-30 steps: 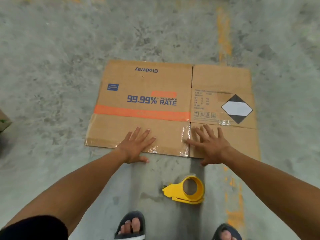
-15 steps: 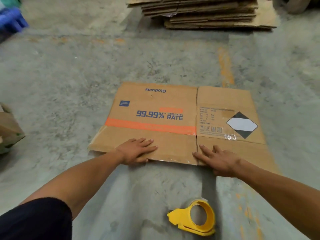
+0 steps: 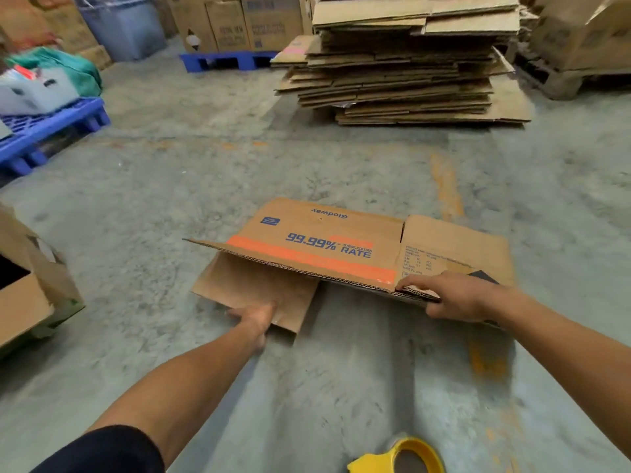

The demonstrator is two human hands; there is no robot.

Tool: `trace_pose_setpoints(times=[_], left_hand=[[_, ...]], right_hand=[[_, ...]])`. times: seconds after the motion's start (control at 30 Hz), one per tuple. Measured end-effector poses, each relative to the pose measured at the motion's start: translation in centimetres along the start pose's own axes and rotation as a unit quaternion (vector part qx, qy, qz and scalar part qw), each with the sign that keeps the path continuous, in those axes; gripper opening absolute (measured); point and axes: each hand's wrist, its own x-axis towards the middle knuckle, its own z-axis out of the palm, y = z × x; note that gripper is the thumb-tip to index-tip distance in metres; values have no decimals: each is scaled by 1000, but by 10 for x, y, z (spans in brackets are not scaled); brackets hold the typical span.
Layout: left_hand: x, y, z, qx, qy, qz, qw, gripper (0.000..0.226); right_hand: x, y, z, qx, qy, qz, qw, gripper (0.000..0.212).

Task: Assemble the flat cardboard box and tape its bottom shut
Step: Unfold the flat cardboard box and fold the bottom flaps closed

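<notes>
Both hands grip one cardboard box (image 3: 324, 247) on the grey concrete floor (image 3: 170, 199): right hand (image 3: 454, 295) pinches its raised upper edge, left hand (image 3: 254, 319) clasps the lower flap. One yellow tape dispenser (image 3: 399, 457) lies nearby. Behind: one stack of flattened cartons (image 3: 403, 63), seemingly two blue pallets (image 3: 47, 131).

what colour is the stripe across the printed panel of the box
Orange, under the blue lettering on the cardboard box; head view.

Both hands gripping cardboard box (image 3: 317, 247) near edge, tape dispenser (image 3: 399, 457) nearby
</notes>
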Motion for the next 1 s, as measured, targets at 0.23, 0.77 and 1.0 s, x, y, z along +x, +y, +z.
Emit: trace_pose_setpoints(times=[0.23,0.77,1.0], left_hand=[[6,61,24,-142,-28,213,966,92],[-167,291,-13,121,2,507,853,59],[-228,335,-52,285,-29,547,786,47]], right_hand=[[-11,16,-30,97,41,-25,994,48],[-82,82,-248,143,431,220,864,41],[-95,92,-288,178,418,314,833,35]])
